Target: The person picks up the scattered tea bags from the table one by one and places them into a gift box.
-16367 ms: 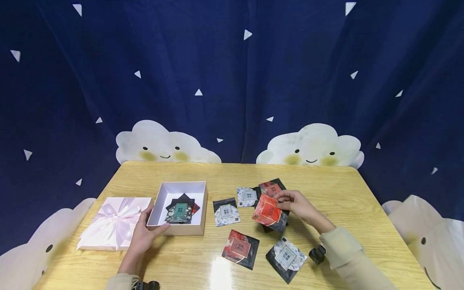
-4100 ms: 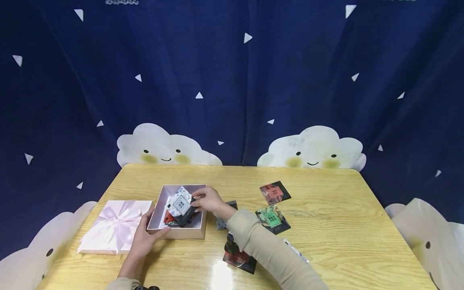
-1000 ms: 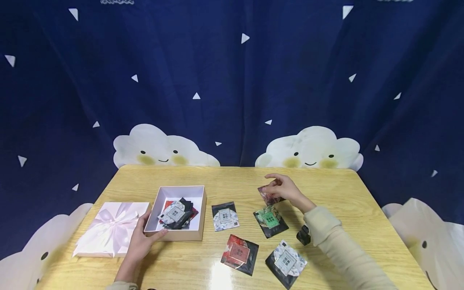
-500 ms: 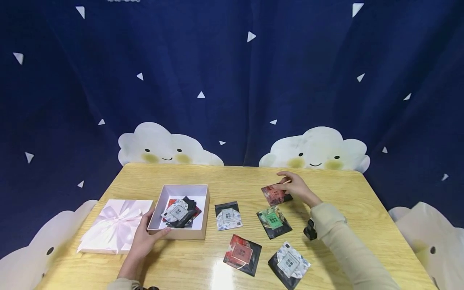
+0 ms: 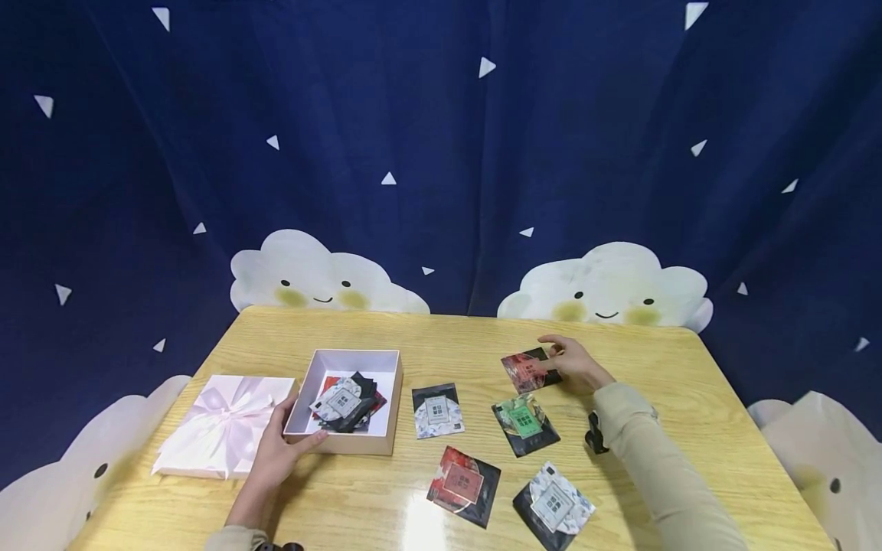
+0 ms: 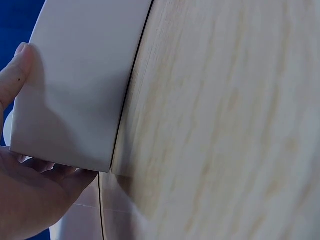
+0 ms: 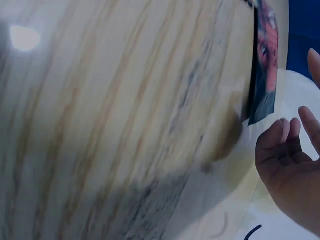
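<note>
At the box's front left corner my left hand point(image 5: 279, 451) grips the open white box point(image 5: 354, 444), thumb along the front rim. In the left wrist view the thumb and curled fingers bracket the box wall point(image 6: 75, 100). A heap of sachets point(image 5: 344, 400) lies in it, a white-and-blue one on top. My right hand point(image 5: 575, 363) is at a red-and-black sachet point(image 5: 521, 371) at the back right, covering its right part. The right wrist view shows that sachet point(image 7: 266, 65) lying apart from the loosely bent fingers, with nothing held.
A pale lid with a ribbon bow point(image 5: 223, 428) lies left of the box. Other sachets are spread on the wooden table point(image 5: 358, 505): white-and-blue point(image 5: 437, 411), green point(image 5: 525, 423), red point(image 5: 463, 484) and another white-and-blue one point(image 5: 553, 505). A cloud-print curtain point(image 5: 331, 99) hangs behind.
Earlier my right hand lowered a white-and-blue sachet into the box, then moved back right to the red sachet. Several sachets have left the table since the first frame. The left hand stays at the box.
</note>
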The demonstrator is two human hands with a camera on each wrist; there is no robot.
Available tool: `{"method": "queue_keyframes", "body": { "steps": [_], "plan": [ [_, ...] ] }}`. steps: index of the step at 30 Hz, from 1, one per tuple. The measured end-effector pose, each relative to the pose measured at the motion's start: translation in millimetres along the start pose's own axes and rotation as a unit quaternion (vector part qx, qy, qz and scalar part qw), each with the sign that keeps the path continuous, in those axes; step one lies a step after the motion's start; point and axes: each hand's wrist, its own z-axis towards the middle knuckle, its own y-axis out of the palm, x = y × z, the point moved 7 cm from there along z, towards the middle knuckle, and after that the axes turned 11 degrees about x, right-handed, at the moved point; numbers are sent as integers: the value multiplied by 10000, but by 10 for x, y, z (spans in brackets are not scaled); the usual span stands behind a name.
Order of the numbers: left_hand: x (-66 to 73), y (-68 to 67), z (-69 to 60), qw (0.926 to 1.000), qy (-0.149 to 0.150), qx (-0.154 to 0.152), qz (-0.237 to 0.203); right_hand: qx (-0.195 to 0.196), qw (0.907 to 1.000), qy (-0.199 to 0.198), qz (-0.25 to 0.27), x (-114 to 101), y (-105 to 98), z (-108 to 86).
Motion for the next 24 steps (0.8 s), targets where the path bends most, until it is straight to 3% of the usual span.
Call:
{"method": "queue_keyframes", "body": {
  "steps": [8,13,17,21,24],
  "plan": [
    [-3,-5,-7,10000,-6,-1,0,15,9983,77,-581,117,-14,28],
    [0,-4,-8,10000,58,24,-23,-237,9913,-476,-1204,72,40,47],
    [19,3,-14,10000,66,4,16,-208,9849,-704,-1565,21,58,40],
    [26,6,-18,9997,232,40,-1,59,9860,-465,-1603,48,50,42],
    [41,-14,-33,9985,525,176,-46,210,9857,-498,-1597,39,59,44]
  ]
}}
